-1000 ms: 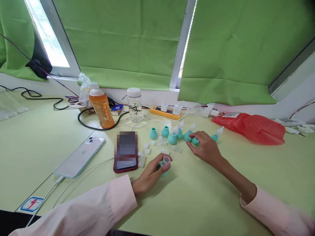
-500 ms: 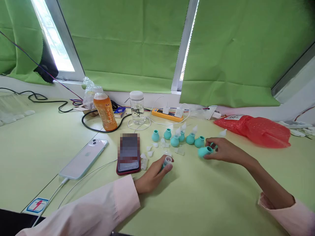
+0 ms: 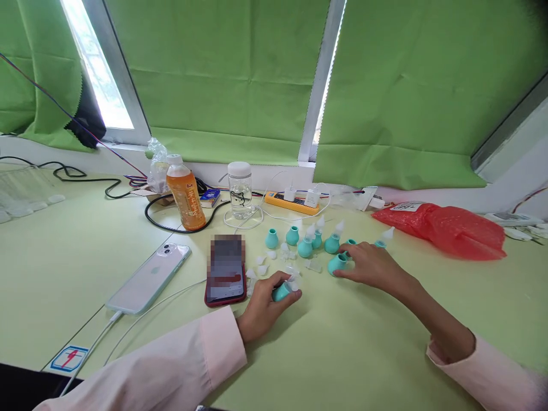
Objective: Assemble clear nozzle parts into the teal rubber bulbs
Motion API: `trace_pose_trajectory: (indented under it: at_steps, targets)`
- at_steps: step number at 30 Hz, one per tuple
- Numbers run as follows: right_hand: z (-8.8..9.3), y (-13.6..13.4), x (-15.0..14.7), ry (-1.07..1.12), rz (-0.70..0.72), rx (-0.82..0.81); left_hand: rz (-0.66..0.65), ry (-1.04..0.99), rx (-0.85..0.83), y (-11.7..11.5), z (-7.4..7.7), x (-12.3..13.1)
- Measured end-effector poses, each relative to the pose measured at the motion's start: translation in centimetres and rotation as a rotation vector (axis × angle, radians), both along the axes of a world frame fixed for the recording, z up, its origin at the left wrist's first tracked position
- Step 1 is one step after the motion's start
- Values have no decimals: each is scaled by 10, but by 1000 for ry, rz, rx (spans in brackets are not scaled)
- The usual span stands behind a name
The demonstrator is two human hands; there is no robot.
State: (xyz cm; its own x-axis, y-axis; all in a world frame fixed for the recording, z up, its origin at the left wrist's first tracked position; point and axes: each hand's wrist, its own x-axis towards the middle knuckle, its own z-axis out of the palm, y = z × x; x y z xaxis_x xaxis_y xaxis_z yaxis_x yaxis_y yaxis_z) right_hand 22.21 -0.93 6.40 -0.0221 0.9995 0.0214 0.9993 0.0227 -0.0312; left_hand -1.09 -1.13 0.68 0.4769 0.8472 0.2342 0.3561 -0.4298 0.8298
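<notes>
My left hand (image 3: 266,303) is closed around a teal squeeze bulb (image 3: 281,291) with a clear plastic fitting at its mouth, low over the table. My right hand (image 3: 371,266) has its thumb and fingers on an open-mouthed teal squeeze bulb (image 3: 337,265), which leans a little to the right. Partly hidden behind those fingers is another teal bulb (image 3: 350,242). Beyond them stand several bulbs, some bare like the leftmost one (image 3: 271,238), others with clear pointed tips, like one bulb (image 3: 331,244). Small clear plastic pieces (image 3: 314,265) lie between my hands.
A phone in a red case (image 3: 225,294) lies left of my left hand, with a white phone (image 3: 148,279) on a cable farther left. Behind stand an orange drink bottle (image 3: 186,197), a clear jar (image 3: 240,194) and a yellow power strip (image 3: 291,204). A red plastic bag (image 3: 464,231) lies right.
My right hand has moved left with its bulb, which is now more upright. In my left hand the bulb has turned, so its teal side shows more.
</notes>
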Motion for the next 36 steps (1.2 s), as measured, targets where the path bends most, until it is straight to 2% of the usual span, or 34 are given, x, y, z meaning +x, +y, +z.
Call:
trace_pose_trajectory:
  at_steps: [2,4,7,9,13,17,20,26,30,33,36]
  targets:
    - [5,-7,-12,-56,61,98,18,10,17,0,1,1]
    - [6,-10,-28,-109,213,183,21,34,33,-1,2,2]
    - [-6,-3,-51,-118,420,158,-24,65,53,-4,4,2]
    - [-17,7,-62,-91,471,107,-63,84,59,-5,4,1]
    - [-31,25,-73,-53,475,69,-95,159,98,-9,3,-1]
    - [-28,34,-82,-35,448,52,-84,227,201,-14,-2,-1]
    - [-26,41,-93,-25,396,51,-107,175,247,-16,-7,0]
    - [-32,57,-116,7,300,27,24,-4,71,-9,-4,4]
    - [-35,62,-122,83,275,20,15,-35,-15,-7,3,4]
    - [-28,63,-117,178,261,30,45,-82,-68,-7,6,4]
    - [-15,56,-103,323,266,32,56,-176,-206,-5,5,4]
